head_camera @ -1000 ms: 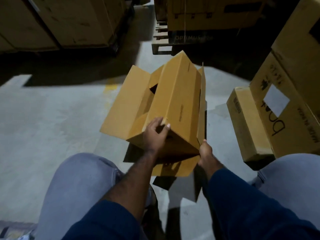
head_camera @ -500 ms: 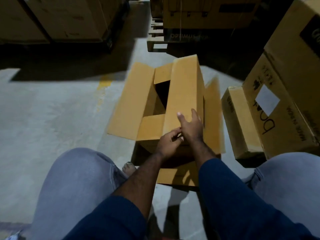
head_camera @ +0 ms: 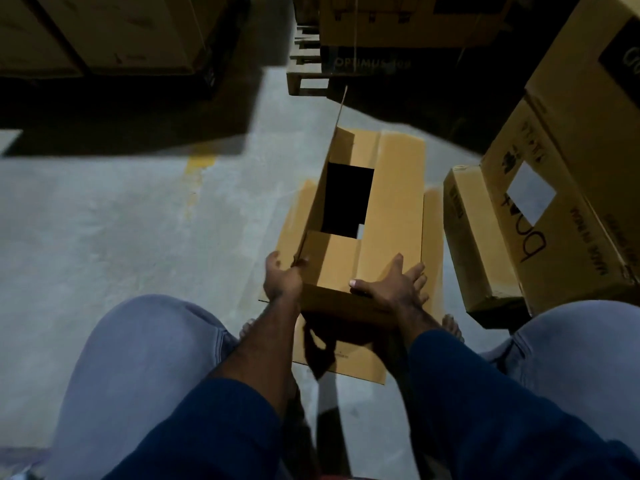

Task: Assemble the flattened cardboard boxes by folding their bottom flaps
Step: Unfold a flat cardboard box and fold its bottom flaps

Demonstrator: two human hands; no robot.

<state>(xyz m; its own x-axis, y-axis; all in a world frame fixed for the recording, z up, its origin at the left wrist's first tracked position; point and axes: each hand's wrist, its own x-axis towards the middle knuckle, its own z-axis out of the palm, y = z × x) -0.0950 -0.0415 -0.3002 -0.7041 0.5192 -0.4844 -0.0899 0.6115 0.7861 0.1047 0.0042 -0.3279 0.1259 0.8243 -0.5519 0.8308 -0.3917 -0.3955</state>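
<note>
head view. a cardboard box (head_camera: 391,209) stands bottom-up on the concrete floor (head_camera: 121,220) between the person's knees, just left of stacked cartons (head_camera: 561,216) and partly over a flattened sheet (head_camera: 349,367) of the same board. the right long flap (head_camera: 398,188) lies folded flat across the bottom; the near short flap (head_camera: 329,254) is folded in beside it; a dark rectangular gap shows between them. the left long flap (head_camera: 337,116) stands upright, seen almost edge-on.

the right hand (head_camera: 391,285) lies palm-down on the near end of the right long flap, fingers straight and spread, pressing rather than gripping. the left hand (head_camera: 282,278) grips the near left corner of the box, thumb outside and fingertips hooked over the edge at the root of the left long flap.

handling, as judged: the box is empty corrugated board, so light, stiff across its panels, and hinged only along the scored creases. it likely skids or racks if pushed on one side alone, hence one hand pinning. the best hold for the upright flap is probably its free edge near mid-length, folding about the crease; pinching hard at a corner risks a dent or tear.
</note>
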